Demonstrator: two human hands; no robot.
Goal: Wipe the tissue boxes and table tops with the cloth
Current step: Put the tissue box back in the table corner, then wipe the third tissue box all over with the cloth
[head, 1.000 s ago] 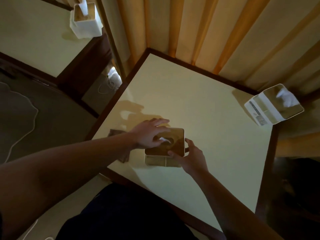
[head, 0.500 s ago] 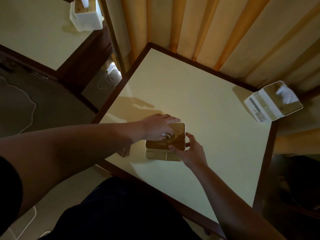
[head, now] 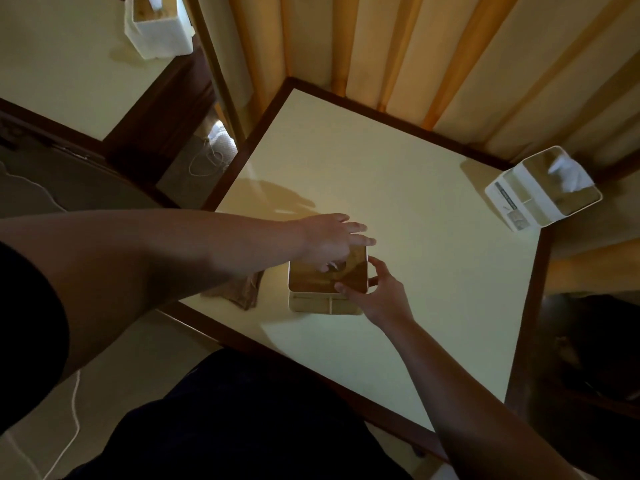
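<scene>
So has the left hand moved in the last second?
Yes. The left hand has slid across the top of the tissue box, away from the cloth, now reaching the box's right edge.

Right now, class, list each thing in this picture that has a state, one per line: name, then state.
Near tissue box: upright, lid on.
Cloth: crumpled on the table, beside that box, unheld.
Left hand: fingers at the lid's opening.
Right hand: grip on the box's corner.
Far tissue box: upright, tissue sticking out.
Third tissue box: upright on the other table.
</scene>
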